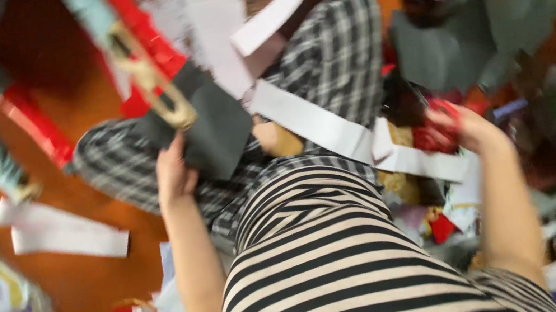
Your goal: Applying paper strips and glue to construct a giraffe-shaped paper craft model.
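The left hand has its fingers pinched on the lower left edge of a dark grey sheet, which lies over the lap and spreads up and to the right from the fingertips; a pair of gold-handled scissors crosses the sheet's top corner, its long axis running up and to the left. The right hand is curled closed around something small and red, too blurred to name. Between the two hands a long white paper strip slants down from upper left to lower right, its far end just beside the right hand. More white scraps lie on the orange floor, well apart on the left.
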